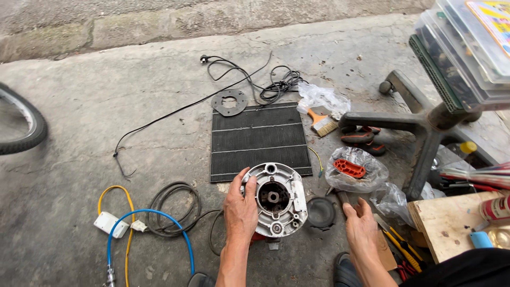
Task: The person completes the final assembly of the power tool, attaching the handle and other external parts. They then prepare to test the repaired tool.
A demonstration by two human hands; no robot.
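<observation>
Outdoor repair spot: concrete ground (106, 106), scattered tools (396, 239)

Two hands: left hand (240, 208), right hand (361, 226). One motor housing (277, 199). One ribbed mat (258, 139). One paintbrush (321, 123). One gasket ring (229, 102). One blue hose (151, 228). One round black cap (321, 212).

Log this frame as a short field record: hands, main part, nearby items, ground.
left hand: rests on the rim of the round metal motor housing, fingers curled over its edge
right hand: open, holds nothing, beside the black round cap
behind housing: black ribbed mat, flat gasket ring, black cable
left of housing: blue hose, yellow cable, coiled black cord
right: paintbrush, plastic bag with red part
ground: concrete floor
</observation>
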